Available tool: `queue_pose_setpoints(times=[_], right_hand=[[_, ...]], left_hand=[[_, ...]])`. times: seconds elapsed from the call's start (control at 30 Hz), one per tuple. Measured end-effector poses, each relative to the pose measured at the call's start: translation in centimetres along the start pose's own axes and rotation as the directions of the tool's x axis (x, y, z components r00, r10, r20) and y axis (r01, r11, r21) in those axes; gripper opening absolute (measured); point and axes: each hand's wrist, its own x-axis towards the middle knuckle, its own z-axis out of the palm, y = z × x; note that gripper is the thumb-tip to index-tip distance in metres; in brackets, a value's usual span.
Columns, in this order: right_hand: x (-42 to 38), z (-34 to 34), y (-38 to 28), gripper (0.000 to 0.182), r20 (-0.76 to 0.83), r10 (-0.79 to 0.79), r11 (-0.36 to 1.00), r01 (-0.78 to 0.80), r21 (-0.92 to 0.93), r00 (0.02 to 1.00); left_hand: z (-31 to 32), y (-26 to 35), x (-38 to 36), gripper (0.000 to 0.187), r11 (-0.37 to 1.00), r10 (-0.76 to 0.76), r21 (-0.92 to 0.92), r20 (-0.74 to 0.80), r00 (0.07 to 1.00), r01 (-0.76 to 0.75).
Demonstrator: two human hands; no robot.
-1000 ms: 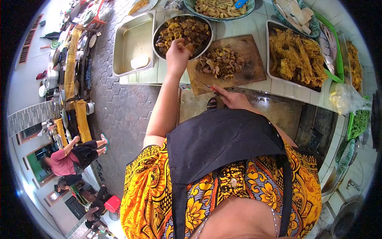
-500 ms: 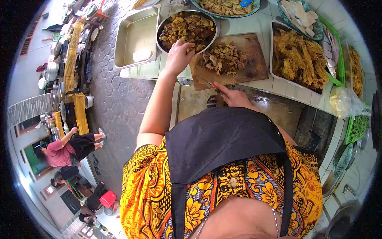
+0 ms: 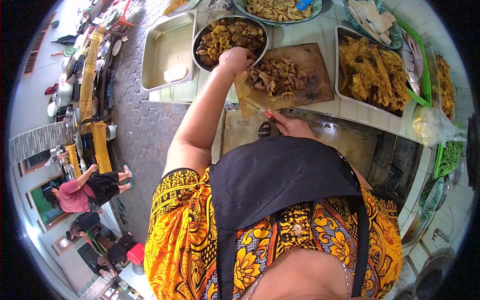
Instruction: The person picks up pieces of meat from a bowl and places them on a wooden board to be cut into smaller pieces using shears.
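My left hand reaches over the near right rim of a round metal bowl, its fingers curled down and closed. The fingertips are hidden, so what they hold cannot be made out. Brown cooked meat pieces fill the bowl. My right hand grips a knife by its red handle, with the blade lying over the near left edge of a wooden cutting board. Chopped meat is heaped on the board, just right of my left hand.
Left of the bowl stands a rectangular metal tray with a white piece inside. A tray of fried yellow-brown food lies right of the board. Behind are a bowl of pale cut pieces and fish. A person stands far left.
My left hand has shifted slightly right and down along the bowl's rim, its fingers now curled under. The knife blade has tilted a little, while my right hand stays nearly in place.
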Motion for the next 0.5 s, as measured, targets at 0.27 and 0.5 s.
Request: queue_pose_setpoints(times=[0.27,0.5], right_hand=[[-0.1,-0.5,-0.4,0.061,0.002,-0.002,0.999,0.002,-0.033,1.000],[0.0,-1.7,-1.8,0.060,0.022,0.023,1.000,-0.023,0.015,0.999]], left_hand=[[-0.4,-2.2,0.2,0.025,0.953,0.210,-0.239,0.083,0.974,-0.185],[-1.8,-0.4,-4.2,0.032,0.733,-0.128,-0.681,-0.140,0.982,-0.002]])
